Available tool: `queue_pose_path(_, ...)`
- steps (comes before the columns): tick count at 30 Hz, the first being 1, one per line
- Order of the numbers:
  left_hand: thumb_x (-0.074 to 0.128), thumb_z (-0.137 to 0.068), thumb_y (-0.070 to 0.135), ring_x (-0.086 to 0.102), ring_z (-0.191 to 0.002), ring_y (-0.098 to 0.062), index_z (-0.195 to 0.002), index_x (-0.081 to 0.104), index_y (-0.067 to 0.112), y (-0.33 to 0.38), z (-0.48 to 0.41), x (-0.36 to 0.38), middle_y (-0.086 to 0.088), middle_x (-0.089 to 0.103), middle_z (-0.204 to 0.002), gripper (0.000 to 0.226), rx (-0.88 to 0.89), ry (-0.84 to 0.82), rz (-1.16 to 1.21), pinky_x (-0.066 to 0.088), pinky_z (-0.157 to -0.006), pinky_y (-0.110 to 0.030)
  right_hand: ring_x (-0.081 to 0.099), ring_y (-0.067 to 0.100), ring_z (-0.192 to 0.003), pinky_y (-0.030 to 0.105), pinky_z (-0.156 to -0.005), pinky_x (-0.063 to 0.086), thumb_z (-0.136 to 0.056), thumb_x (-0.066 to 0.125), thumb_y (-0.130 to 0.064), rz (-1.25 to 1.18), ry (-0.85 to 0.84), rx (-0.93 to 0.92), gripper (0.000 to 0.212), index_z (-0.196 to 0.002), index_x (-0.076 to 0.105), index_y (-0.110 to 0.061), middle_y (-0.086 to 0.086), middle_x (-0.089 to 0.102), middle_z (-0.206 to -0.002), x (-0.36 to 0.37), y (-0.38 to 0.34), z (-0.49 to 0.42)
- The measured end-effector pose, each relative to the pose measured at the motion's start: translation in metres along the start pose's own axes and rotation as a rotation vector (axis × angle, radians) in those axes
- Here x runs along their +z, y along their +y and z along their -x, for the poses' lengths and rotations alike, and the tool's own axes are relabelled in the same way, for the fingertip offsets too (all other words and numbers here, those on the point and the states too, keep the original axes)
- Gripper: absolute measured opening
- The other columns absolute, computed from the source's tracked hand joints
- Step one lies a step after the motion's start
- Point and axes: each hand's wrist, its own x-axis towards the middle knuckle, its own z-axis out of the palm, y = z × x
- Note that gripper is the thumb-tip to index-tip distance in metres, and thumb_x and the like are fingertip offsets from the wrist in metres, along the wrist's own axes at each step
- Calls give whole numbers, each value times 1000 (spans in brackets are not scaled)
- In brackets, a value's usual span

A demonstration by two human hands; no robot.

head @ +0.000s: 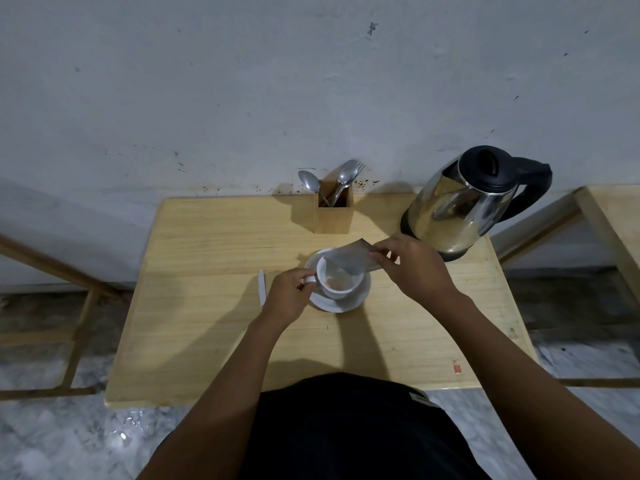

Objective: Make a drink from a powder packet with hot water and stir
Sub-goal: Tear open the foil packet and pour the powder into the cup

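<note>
nearest, a dark-clothed lap and two bare forearms reaching over a pale wooden surface (207, 341). left hand (285, 299) pinching the handle of a white cup (337, 277) on its saucer (360, 296), likely to steady it. right hand (412, 268), fingers (381, 254) pinching a silver powder packet (349, 259), tilted mouth-down over the cup; brownish powder inside. torn white strip (262, 285) just left. steel kettle (464, 206) within right-hand reach, spoons in a wooden holder (334, 211) behind, probably for pouring and stirring.

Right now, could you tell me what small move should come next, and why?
Probably tip the packet a little steeper to finish emptying it. The right hand holds it tilted over the cup, some powder already lies in the cup, and the left hand steadies the handle. The kettle stands untouched.
</note>
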Motion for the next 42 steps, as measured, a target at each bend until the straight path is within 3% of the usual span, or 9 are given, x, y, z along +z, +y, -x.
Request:
queue_pose_path(6, 59, -90, 7, 63, -85, -16, -112, 68, 8, -1, -1, -1, -4, 68, -96, 24, 12, -12, 10, 42, -65, -9, 61, 14, -73, 31, -70, 47, -88, 69, -29, 38, -51, -66, 16, -99, 77, -21, -6, 70, -88, -5, -6, -14)
queue_pose_path(14, 58, -90, 8, 62, -84, -14, -113, 68, 10, 1, -2, -5, -1, 66, -88, 25, 0, -41, 30, 42, -60, -8, 61, 15, -79, 38, -73, 48, -88, 68, -34, 38, -79, -107, 16, -97, 78, -25, -5, 70, -87, -10, -10, -23)
queue_pose_path(18, 59, -90, 13, 63, -85, -15, -116, 67, 11, -1, -5, -7, -3, 69, -99, 27, -4, -65, 39, 42, -59, -7, 60, 14, -81, 36, -75, 45, -89, 67, -35, 57, -82, -101, 18, -100, 78, -27, -6, 69, -88, -10, -12, -25)
queue_pose_path(21, 62, -89, 22, 58, -95, -13, -123, 62, 15, 1, -9, -10, 0, 62, -116, 34, -3, -64, 24, 42, -73, -16, 60, 15, -83, 34, -77, 43, -89, 67, -35, 83, -100, -92, 18, -102, 78, -28, -6, 69, -89, -10, -12, -27)
queue_pose_path(24, 65, -87, 28, 53, -106, -13, -128, 57, 15, 7, -14, -14, 1, 56, -119, 43, 118, -19, -52, 42, -87, -26, 60, 15, -85, 31, -76, 39, -89, 66, -36, 100, -123, -107, 19, -103, 77, -29, -5, 70, -91, -10, -15, -29)
queue_pose_path(27, 66, -87, 24, 56, -108, -18, -119, 64, 13, 14, -21, -15, -4, 60, -118, 34, 209, 1, -49, 45, -93, -33, 61, 15, -85, 27, -73, 35, -89, 66, -37, 94, -136, -135, 19, -103, 77, -30, -5, 70, -91, -9, -18, -32)
queue_pose_path(31, 65, -87, 19, 61, -92, -26, -90, 73, 8, 16, -30, -10, -1, 67, -94, 15, 260, 23, -80, 50, -83, -39, 60, 14, -83, 25, -72, 33, -89, 68, -36, 85, -131, -149, 19, -103, 77, -29, -5, 69, -91, -9, -24, -33)
queue_pose_path(36, 63, -89, 13, 58, -77, -14, -88, 73, 3, 17, -33, -9, -8, 68, -87, 14, 251, 48, -34, 39, -68, -11, 53, 5, -80, 24, -71, 35, -87, 70, -36, 40, -128, -55, 18, -102, 76, -29, -11, 68, -92, -15, -17, -32)
queue_pose_path(42, 61, -90, 12, 58, -78, -15, -89, 72, 1, 15, -34, -5, -12, 69, -90, 15, 215, 49, 10, 36, -66, -4, 56, 8, -71, 31, -72, 43, -87, 70, -34, 41, -64, -5, 13, -95, 78, -27, -11, 72, -87, -10, -20, -27)
